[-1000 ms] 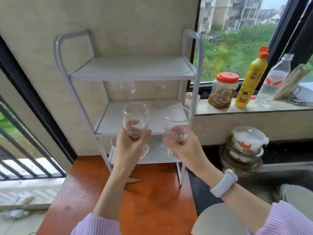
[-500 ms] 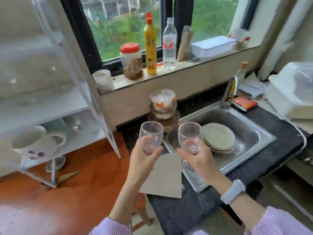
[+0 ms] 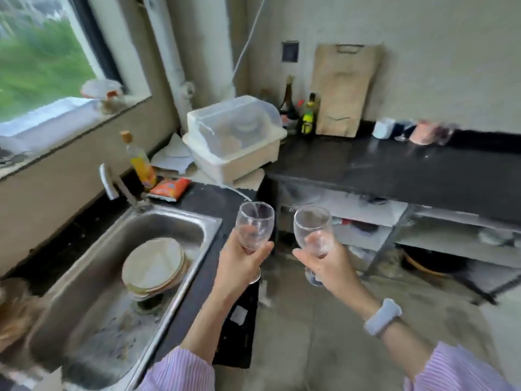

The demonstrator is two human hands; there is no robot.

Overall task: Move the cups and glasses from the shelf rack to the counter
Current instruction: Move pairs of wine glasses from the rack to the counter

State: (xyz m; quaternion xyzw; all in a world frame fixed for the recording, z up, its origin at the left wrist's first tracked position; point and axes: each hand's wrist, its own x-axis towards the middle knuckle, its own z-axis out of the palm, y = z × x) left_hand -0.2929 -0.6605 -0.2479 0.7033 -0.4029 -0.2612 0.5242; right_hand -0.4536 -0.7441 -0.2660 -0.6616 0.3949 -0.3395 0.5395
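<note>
Two stretches of black counter [image 3: 394,170] meet in the far corner, where a lidded plastic dish box [image 3: 234,136] sits; the sink [image 3: 118,277] with its stacked plates [image 3: 153,265] fills the near left run, and a few cups already stand at the far right edge of the back run, blurred. Between them, over open floor, the left hand [image 3: 239,266] is wrapped around the stem and lower bowl of one wine glass [image 3: 255,224], and the right hand [image 3: 327,263] grips a second wine glass [image 3: 311,227] the same way. Both glasses stand upright, long axis vertical, mouths up, close together but apart. Carried this near, they could knock rims and chip, or a thin stem could slip through the fingers over hard floor.
</note>
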